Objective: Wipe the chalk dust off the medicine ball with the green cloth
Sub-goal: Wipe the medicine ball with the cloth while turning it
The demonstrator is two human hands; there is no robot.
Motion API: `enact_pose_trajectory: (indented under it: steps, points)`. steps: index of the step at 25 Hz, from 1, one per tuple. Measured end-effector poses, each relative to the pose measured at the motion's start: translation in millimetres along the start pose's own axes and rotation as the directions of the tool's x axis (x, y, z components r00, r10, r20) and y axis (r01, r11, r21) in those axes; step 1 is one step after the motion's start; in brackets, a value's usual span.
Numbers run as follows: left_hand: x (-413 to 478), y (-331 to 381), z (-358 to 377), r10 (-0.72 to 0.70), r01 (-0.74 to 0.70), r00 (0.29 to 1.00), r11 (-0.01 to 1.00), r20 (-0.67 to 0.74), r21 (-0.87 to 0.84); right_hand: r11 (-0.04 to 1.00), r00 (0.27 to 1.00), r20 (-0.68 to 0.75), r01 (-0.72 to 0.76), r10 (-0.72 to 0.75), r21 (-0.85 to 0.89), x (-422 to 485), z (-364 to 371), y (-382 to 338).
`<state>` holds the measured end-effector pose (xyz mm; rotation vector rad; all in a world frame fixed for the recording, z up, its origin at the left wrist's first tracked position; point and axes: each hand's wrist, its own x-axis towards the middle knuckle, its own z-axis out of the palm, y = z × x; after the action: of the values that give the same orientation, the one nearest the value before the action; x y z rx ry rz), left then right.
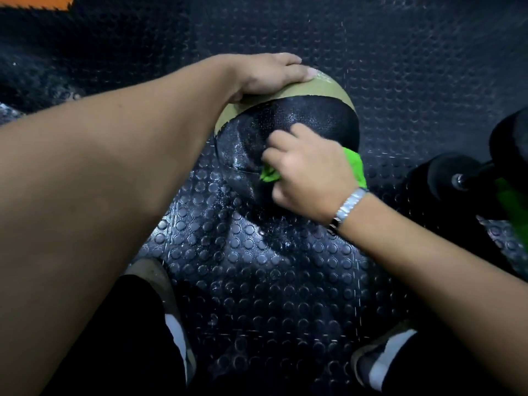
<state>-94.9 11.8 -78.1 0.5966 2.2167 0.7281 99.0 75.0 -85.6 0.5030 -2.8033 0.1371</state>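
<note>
The medicine ball (311, 115) is black with a tan band across its top and rests on the studded floor in the middle of the head view. Pale chalk smears show on its left black face. My left hand (268, 74) lies flat on the tan top of the ball, palm down. My right hand (308, 174) presses the bunched green cloth (355, 164) against the ball's near side. The cloth shows under my fingers and behind my knuckles; most of it is hidden by the hand. A metal watch sits on my right wrist.
Black studded rubber flooring (271, 281) with white dust specks lies all around. A dark dumbbell (463, 172) with some green material sits at the right edge. My shoes (383, 358) are at the bottom. An orange mat corner (34, 1) shows top left.
</note>
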Motion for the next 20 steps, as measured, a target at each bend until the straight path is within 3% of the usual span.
enact_pose_trajectory:
  steps: [2,3,4,5,6,7,8,11,12,14,17,20]
  points:
    - [0,-1,-2,-0.009,0.009,1.0,1.0,-0.02,-0.001,0.921,0.937,-0.145,-0.269,0.318,0.282,3,-10,20]
    - [1,-1,-2,-0.014,0.014,0.999,1.0,-0.032,0.009,0.772,0.815,-0.19,-0.404,0.547,0.491,9,-15,34]
    - [2,-2,-1,-0.016,0.017,0.999,1.0,-0.037,0.015,0.558,0.657,-0.157,-0.461,0.738,0.69,15,-19,47]
    - [2,-3,-1,-0.014,0.014,0.999,1.0,-0.041,0.017,0.362,0.513,-0.098,-0.447,0.853,0.818,19,-21,58]
    - [2,-4,-1,-0.015,0.015,0.999,1.0,-0.04,0.011,0.245,0.414,-0.053,-0.425,0.909,0.872,20,-20,68]
    - [2,-6,-2,-0.018,0.018,0.999,1.0,-0.041,0.001,0.234,0.372,-0.053,-0.462,0.927,0.855,18,-18,74]
    - [3,-8,-2,-0.019,0.019,0.999,1.0,-0.042,-0.003,0.293,0.37,-0.088,-0.544,0.925,0.786,14,-14,75]
    - [6,-9,-1,-0.019,0.019,0.998,1.0,-0.054,0.002,0.558,0.482,-0.291,-0.633,0.826,0.536,-3,-4,66]
    - [6,-7,-1,-0.019,0.02,0.998,1.0,-0.056,0.004,0.673,0.548,-0.391,-0.59,0.739,0.445,-7,-2,63]
    - [7,-3,1,-0.026,0.027,0.998,1.0,-0.054,0.013,0.826,0.69,-0.455,-0.458,0.563,0.328,-15,3,59]
    - [8,4,3,-0.024,0.026,0.997,0.999,-0.07,0.019,0.91,0.854,-0.369,-0.246,0.366,0.333,-31,8,57]
    - [8,9,3,-0.024,0.025,0.997,1.0,-0.069,0.018,0.97,0.968,-0.206,-0.098,0.144,0.221,-45,9,57]
